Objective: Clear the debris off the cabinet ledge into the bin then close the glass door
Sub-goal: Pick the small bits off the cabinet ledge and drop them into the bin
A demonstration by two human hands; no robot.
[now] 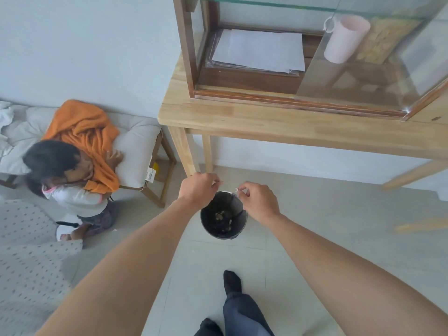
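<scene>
Nearest the camera, a leg in dark blue trousers [244, 314] ends in a black sock [232, 282] planted on pale, smooth floor tiles [315, 214]. Both bare forearms reach forward and down over a small round bin [223, 216], dark inside with a metallic rim, standing on the floor just before the table legs. The left hand [197, 189] hangs over the bin's left rim, its fingers curled close together with the tips pinched; a pale speck shows at the tips, too small to name. The right hand [260, 202] is over the right rim, thumb and forefinger narrowly pinched on a tiny pale scrap [236, 189]. Crumbly brownish debris [221, 215] lies at the bottom of the bin. To the left, a child [70, 180] kneels beside a cushioned bench [135, 151] with an off-white padded seat, an orange blanket [84, 134] rumpled over it; a small white tag [150, 175] hangs from the cushion, its print too small to read, with a yellow tag behind it. A dotted grey fabric [26, 258] fills the lower left. Beyond the bin stands a light wooden table [242, 117] with visible grain, bearing a dark-framed cabinet [188, 44] with glass panels. Its glass door [378, 66] stands swung open at an angle; the ledge [242, 92] along the front edge looks bare. Inside lie flat white sheets of paper [260, 50] and a pale pink cylindrical cup [345, 38].
</scene>
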